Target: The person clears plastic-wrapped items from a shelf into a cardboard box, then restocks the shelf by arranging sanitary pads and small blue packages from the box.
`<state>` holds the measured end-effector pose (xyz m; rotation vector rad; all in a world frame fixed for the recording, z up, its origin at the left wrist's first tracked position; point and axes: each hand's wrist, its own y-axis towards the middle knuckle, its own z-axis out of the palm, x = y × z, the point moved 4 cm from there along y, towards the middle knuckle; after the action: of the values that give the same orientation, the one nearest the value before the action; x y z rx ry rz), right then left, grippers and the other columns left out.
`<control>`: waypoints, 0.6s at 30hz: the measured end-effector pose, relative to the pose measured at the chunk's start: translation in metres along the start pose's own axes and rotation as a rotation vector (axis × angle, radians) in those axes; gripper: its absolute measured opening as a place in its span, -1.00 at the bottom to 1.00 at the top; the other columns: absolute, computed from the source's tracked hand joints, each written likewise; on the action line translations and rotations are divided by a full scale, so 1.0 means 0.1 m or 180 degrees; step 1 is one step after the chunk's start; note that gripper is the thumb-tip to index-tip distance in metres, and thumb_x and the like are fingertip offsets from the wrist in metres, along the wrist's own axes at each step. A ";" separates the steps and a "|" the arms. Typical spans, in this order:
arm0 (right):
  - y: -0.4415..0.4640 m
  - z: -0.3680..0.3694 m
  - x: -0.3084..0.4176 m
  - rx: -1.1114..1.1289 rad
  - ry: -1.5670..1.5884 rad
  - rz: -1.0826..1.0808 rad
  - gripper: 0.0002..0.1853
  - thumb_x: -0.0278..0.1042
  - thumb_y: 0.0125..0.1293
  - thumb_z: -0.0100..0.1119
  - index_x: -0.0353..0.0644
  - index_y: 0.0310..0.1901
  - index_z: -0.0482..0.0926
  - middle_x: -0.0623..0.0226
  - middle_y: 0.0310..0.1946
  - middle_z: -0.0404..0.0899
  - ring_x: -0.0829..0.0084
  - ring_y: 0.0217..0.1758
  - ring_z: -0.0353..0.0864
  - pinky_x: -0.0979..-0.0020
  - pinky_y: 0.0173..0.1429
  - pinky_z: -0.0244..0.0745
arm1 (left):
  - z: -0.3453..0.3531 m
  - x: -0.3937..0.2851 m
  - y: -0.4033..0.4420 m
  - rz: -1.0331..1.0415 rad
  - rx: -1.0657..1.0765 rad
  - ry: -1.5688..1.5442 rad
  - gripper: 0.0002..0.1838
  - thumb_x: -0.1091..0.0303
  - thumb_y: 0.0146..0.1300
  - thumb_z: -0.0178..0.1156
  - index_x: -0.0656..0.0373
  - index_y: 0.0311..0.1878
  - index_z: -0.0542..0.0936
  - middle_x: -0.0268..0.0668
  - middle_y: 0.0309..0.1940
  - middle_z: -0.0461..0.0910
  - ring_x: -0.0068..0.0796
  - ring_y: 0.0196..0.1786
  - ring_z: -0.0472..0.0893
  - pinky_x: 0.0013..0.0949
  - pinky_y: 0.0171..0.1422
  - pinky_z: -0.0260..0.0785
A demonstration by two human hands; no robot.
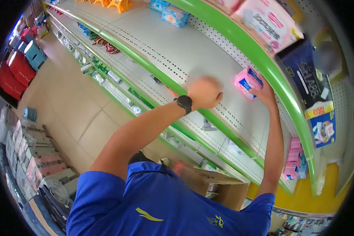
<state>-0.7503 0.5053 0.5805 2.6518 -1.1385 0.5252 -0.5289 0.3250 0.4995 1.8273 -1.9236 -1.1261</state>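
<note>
My right hand [265, 93] grips a small pink pack with blue labels [247, 82], probably sanitary pads, by its right side. The pack is over the white shelf [220, 63], beneath the green-edged shelf above. My left hand [204, 91], with a black watch on the wrist, hovers over the same shelf's front edge, to the left of the pack. Its fingers are smeared by motion, and I see nothing held in it. More pink packs [294, 155] stand at the right end of the shelf.
An open cardboard box [228, 192] sits near my body below the shelves. The upper shelf carries a pink-and-white package [269, 25] and a dark box [303, 74]. Blue patterned packs [175, 15] lie farther along. Wrapped stacked goods [39, 157] stand across the aisle.
</note>
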 end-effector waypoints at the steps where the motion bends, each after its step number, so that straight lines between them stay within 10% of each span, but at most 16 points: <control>1: 0.06 0.08 0.18 -0.0055 -0.0013 -0.0018 -0.02 -0.34 -0.06 0.58 -0.37 0.46 0.34 -0.08 0.42 0.42 0.10 0.47 0.43 0.25 0.55 0.28 | 0.00 -0.02 -0.01 -0.0017 0.0037 -0.0005 -0.76 0.24 0.23 0.22 0.18 -0.46 0.67 -0.25 -0.39 0.66 -0.22 -0.16 0.63 -0.14 -0.01 0.52; 18: 2.08 1.23 1.91 -0.1347 -0.0129 -0.1220 -0.41 -0.29 0.00 0.53 -0.31 0.11 0.62 0.04 -0.05 0.75 0.10 0.00 0.75 0.20 0.17 0.56 | 0.04 0.06 -0.04 -0.0038 0.0212 -0.0260 -0.77 0.22 0.19 0.20 0.15 -0.45 0.66 -0.28 -0.43 0.61 -0.28 -0.16 0.56 -0.24 -0.08 0.36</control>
<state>-0.7512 0.1980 0.5546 2.4192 -0.6317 0.1387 -0.5299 0.3214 0.4928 1.8564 -2.0210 -1.1711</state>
